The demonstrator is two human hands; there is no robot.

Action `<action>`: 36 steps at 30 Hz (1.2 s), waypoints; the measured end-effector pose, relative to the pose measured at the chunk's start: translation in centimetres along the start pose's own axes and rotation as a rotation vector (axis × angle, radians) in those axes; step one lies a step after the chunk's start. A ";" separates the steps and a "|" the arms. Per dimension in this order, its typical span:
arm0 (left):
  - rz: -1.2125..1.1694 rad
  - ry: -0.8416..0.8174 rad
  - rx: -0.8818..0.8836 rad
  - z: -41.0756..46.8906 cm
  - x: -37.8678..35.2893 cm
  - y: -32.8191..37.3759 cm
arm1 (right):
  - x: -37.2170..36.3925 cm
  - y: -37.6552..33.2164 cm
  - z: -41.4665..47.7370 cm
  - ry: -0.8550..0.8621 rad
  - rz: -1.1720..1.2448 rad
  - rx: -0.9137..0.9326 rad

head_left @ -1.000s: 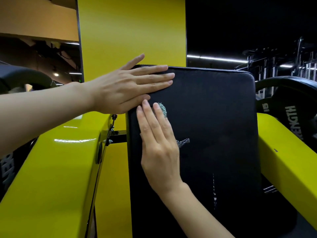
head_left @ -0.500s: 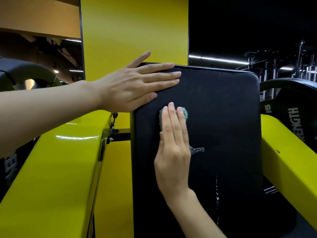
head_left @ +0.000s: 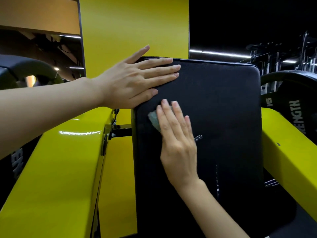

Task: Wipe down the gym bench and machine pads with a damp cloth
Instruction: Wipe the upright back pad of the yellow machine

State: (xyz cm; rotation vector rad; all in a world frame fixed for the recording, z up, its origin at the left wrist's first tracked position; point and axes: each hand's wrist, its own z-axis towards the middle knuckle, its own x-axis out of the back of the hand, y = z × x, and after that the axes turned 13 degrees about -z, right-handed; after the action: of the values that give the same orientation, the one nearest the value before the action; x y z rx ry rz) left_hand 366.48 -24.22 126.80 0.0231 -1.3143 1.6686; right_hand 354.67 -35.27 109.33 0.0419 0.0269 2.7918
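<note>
The grey-green cloth (head_left: 154, 119) is lying flat against the upper left part of the black pad (head_left: 223, 109), trapped under my right hand (head_left: 177, 141). I am pressing it there with straight, close-set fingers, not gripping it; only a bunched edge is showing to the left of my fingers and a sliver between the fingertips. My left hand (head_left: 135, 81) is resting just above and to the left of the cloth, laid flat and released over the pad's top left corner, fingers stretched across the face and the thumb pointing up past the top edge. The two hands are sitting close together without touching. A yellow frame (head_left: 60, 169) is flanking the pad, and a black weight plate (head_left: 291, 103) is standing at the right.
</note>
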 end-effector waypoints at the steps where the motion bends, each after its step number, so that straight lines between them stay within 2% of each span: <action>1: 0.015 -0.009 0.017 0.1 0.1 0.2 | 0.1 1.0 0.0 0.002 -0.026 -0.025; 5: 0.033 -0.016 0.051 0.2 -0.1 0.6 | 0.0 3.6 -0.2 0.004 -0.034 -0.166; 9: 0.029 -0.034 0.043 0.4 0.1 0.7 | -0.4 1.3 0.0 0.050 0.051 -0.242; 14: 0.052 -0.036 0.036 0.4 0.1 0.7 | -0.7 -2.4 -0.3 0.018 0.131 -0.064; 18: 0.033 -0.029 0.042 0.5 0.2 1.1 | -0.5 -1.2 -0.3 -0.018 0.130 0.096; 25: 0.060 -0.029 0.056 0.9 0.0 1.6 | 0.1 3.1 0.4 0.009 0.023 0.122; 29: 0.074 -0.036 0.072 1.0 -0.2 2.0 | 0.3 5.9 0.4 0.021 -0.004 0.048; 36: 0.082 -0.057 0.074 1.3 -0.3 2.1 | 0.9 11.3 0.3 0.038 0.054 -0.214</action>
State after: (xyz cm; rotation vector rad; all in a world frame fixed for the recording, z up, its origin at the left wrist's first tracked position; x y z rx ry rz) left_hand 364.61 -25.26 125.64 0.0621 -1.3108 1.7969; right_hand 350.01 -45.54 109.90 -0.0641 -0.2668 2.8322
